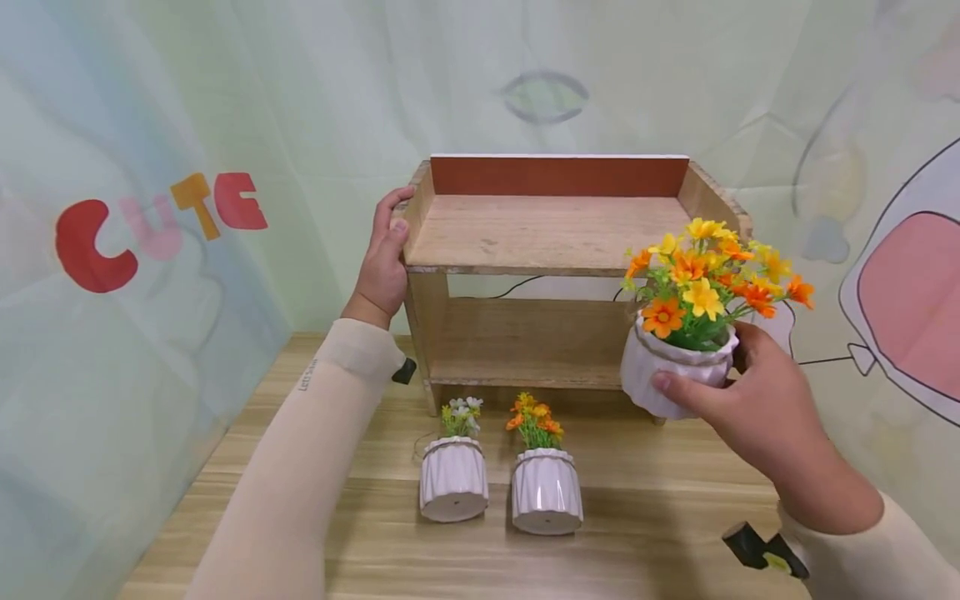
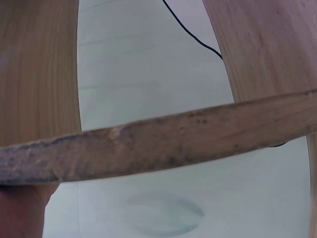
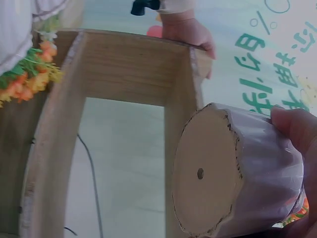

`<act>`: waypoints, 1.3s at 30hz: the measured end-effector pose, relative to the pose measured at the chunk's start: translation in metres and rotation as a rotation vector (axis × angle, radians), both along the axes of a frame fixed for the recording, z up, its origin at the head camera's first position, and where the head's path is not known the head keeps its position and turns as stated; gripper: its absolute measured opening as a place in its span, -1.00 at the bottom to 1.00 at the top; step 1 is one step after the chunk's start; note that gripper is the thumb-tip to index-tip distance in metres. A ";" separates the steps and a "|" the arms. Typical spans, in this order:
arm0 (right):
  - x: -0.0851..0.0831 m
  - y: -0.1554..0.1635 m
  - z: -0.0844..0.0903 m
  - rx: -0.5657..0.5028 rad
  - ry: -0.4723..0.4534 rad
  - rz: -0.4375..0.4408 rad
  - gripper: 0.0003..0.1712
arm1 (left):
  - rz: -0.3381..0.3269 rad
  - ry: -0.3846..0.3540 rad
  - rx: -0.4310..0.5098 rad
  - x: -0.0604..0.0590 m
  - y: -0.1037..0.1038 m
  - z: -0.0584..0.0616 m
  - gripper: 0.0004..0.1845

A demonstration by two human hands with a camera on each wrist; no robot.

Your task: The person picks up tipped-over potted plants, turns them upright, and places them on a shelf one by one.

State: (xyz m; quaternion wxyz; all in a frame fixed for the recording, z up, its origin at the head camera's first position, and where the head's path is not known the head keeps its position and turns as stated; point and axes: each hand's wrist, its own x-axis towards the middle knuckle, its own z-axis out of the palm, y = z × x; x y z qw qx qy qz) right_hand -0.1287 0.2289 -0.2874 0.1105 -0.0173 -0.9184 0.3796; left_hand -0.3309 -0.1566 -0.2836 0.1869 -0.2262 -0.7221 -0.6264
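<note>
Flowerpot: white, ribbed [image 1: 652, 364], yellow and orange flowers [image 1: 703, 283]; held in the air, upright, before the shelf's right end.
Base: head view hides it; right wrist view shows it pale, flat, with one small hole [image 3: 200, 173].
Right hand [image 1: 772, 417]: fingers clamped on the pot, thumb across its near side.
Left hand [image 1: 381, 271]: fingers clamped on the shelf's left side panel near the top; left wrist view catches only a sliver, low in one corner.
Shelf: wooden, two-tiered [image 1: 517, 237]; reddish back strip on top plain in head view only.
Other pots: one with white flowers [image 1: 453, 477], one with orange [image 1: 547, 490]; both on their sides in front of the shelf, bases toward the person.
Table: wood-grained [image 1: 630, 550], under shelf and pots.
Cord: dark [image 2: 202, 44], behind the shelf, clearer from both wrists.
Backdrop: pale cloth [image 1: 322, 75]; "CUTE" in head view, green writing [image 3: 255, 83] from right wrist.
</note>
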 end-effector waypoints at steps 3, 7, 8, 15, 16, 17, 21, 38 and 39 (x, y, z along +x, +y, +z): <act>-0.002 -0.002 0.011 0.007 0.012 -0.002 0.13 | -0.010 0.002 0.015 -0.001 0.000 -0.001 -0.42; -0.006 -0.005 0.023 0.002 0.031 0.002 0.10 | -0.007 0.009 0.013 -0.002 0.000 -0.001 -0.41; -0.007 -0.006 0.026 0.000 0.032 0.002 0.10 | -0.007 0.010 0.013 -0.002 0.000 -0.001 -0.41; -0.018 -0.007 0.041 0.005 0.051 -0.015 0.05 | -0.032 0.013 0.038 -0.001 0.001 0.000 -0.41; -0.020 -0.007 0.043 0.003 0.057 -0.020 0.04 | -0.034 0.015 0.039 -0.001 0.001 0.000 -0.41; -0.022 -0.007 0.045 -0.001 0.062 -0.023 0.02 | -0.034 0.016 0.039 -0.002 0.001 -0.001 -0.41; -0.030 -0.006 0.053 0.002 0.074 -0.045 -0.01 | -0.021 0.011 0.026 -0.003 0.000 -0.001 -0.42; -0.057 -0.014 0.076 -0.030 0.100 -0.093 0.10 | -0.012 -0.003 0.019 -0.003 0.000 0.000 -0.42; -0.058 -0.015 0.077 -0.034 0.102 -0.094 0.10 | -0.010 -0.005 0.017 -0.003 0.000 0.000 -0.42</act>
